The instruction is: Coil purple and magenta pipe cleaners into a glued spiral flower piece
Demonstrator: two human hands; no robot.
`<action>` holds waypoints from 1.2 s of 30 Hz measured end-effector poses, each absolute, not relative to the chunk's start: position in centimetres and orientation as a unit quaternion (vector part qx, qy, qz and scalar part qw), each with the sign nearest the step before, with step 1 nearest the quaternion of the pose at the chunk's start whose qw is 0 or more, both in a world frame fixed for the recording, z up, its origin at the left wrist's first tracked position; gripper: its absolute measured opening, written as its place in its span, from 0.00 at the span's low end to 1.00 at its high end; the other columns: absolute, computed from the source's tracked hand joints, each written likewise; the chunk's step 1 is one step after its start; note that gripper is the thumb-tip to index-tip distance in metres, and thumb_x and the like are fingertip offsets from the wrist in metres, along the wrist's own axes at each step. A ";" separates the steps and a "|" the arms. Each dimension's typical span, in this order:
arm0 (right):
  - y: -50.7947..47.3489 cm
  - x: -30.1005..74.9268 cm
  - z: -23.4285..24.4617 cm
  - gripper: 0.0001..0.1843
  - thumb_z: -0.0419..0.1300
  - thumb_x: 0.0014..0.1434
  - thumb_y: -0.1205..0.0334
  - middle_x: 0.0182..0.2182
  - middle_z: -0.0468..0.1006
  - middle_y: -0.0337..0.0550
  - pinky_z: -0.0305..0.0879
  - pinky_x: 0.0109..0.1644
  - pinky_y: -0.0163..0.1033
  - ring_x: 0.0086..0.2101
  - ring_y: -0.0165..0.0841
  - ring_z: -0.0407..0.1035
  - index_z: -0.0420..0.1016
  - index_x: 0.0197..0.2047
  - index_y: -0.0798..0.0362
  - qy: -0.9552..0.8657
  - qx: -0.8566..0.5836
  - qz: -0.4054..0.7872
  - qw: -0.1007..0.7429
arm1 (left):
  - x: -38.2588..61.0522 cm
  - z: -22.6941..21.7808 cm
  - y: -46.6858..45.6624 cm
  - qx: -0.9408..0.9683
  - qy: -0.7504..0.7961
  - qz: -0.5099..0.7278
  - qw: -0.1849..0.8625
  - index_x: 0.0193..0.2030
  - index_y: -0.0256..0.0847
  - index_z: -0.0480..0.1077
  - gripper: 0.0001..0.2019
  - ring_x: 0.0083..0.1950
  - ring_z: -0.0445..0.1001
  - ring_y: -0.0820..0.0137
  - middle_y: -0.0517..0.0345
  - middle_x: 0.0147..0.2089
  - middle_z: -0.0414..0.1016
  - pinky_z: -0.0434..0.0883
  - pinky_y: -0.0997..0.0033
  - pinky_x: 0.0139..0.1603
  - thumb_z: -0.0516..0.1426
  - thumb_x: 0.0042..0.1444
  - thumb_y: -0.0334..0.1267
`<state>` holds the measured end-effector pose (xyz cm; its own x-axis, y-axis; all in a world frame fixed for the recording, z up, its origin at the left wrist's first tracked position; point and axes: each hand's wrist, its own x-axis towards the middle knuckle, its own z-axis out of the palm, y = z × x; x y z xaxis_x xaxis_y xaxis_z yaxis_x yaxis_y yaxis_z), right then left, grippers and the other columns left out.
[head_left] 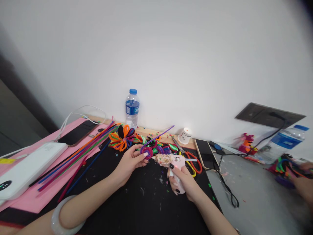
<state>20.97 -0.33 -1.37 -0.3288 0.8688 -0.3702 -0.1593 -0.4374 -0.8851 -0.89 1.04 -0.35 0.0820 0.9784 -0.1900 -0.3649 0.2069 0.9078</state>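
Bottle [132,109], cup [184,137] behind; scissors [200,164] nr R grip [184,179], clasped round glue gun [179,164]; L grip [133,159] pinching coil [147,149].

The coil [148,151] is purple and magenta, the glue gun [180,164] white.

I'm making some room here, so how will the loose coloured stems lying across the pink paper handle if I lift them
Likely light, since each of the stems is thin. They should bend yet hold shape: the similar-looking purple coil in the left hand is wound tight. The bunch may splay, as no tie shows.
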 end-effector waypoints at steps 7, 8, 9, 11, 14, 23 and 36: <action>-0.5 20.9 -1.1 0.23 0.63 0.49 0.42 0.12 0.60 0.27 0.56 0.13 0.28 0.11 0.20 0.52 0.63 0.27 0.54 -0.395 -0.431 0.718 0.378 | -1.0 -0.6 1.2 0.354 0.427 0.519 0.651 0.46 0.40 0.65 0.18 0.28 0.73 0.77 0.63 0.29 0.74 0.73 0.79 0.32 0.64 0.48 0.36; -0.5 20.9 -1.1 0.23 0.63 0.49 0.43 0.12 0.60 0.28 0.56 0.13 0.28 0.11 0.20 0.52 0.64 0.27 0.55 -0.397 -0.426 0.720 0.378 | -1.0 -0.7 1.2 0.355 0.427 0.517 0.651 0.46 0.40 0.65 0.18 0.28 0.73 0.77 0.63 0.29 0.74 0.73 0.79 0.32 0.63 0.48 0.36; -0.4 20.9 -1.1 0.23 0.63 0.50 0.43 0.12 0.60 0.28 0.57 0.13 0.28 0.11 0.20 0.52 0.64 0.27 0.55 -0.397 -0.422 0.722 0.378 | -1.1 -0.7 1.1 0.356 0.427 0.515 0.652 0.46 0.40 0.65 0.18 0.28 0.74 0.78 0.63 0.29 0.74 0.73 0.79 0.32 0.63 0.48 0.36; -0.3 21.0 -1.1 0.23 0.63 0.49 0.43 0.12 0.60 0.28 0.57 0.13 0.28 0.11 0.21 0.53 0.65 0.26 0.56 -0.396 -0.420 0.724 0.378 | -1.1 -0.8 1.1 0.357 0.429 0.512 0.653 0.46 0.40 0.65 0.18 0.28 0.74 0.77 0.63 0.29 0.74 0.73 0.79 0.32 0.63 0.48 0.36; -0.2 21.1 -1.4 0.23 0.63 0.49 0.43 0.11 0.60 0.28 0.57 0.12 0.28 0.11 0.21 0.52 0.65 0.26 0.56 -0.392 -0.419 0.725 0.381 | -1.0 -0.9 1.1 0.357 0.429 0.507 0.656 0.46 0.41 0.64 0.19 0.28 0.74 0.77 0.63 0.29 0.74 0.73 0.79 0.31 0.64 0.48 0.36; -0.2 21.1 -1.9 0.21 0.61 0.51 0.44 0.12 0.59 0.28 0.57 0.12 0.29 0.10 0.21 0.51 0.65 0.26 0.55 -0.393 -0.411 0.720 0.397 | -0.8 -0.6 1.0 0.375 0.430 0.491 0.658 0.44 0.40 0.65 0.18 0.27 0.74 0.77 0.63 0.28 0.74 0.72 0.80 0.29 0.64 0.47 0.37; -0.4 21.4 -0.3 0.20 0.62 0.49 0.45 0.15 0.59 0.30 0.52 0.17 0.31 0.14 0.24 0.51 0.66 0.32 0.54 -0.431 -0.456 0.602 0.495 | -0.6 -0.4 0.9 0.406 0.429 0.485 0.644 0.44 0.41 0.63 0.20 0.26 0.73 0.75 0.64 0.28 0.74 0.71 0.76 0.30 0.64 0.46 0.38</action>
<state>21.40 -0.43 -0.30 -0.0951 0.9879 -0.1227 -0.2027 -0.1399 -0.9692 -0.59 0.87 -0.35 0.1601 0.9742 -0.1593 -0.2766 0.1992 0.9401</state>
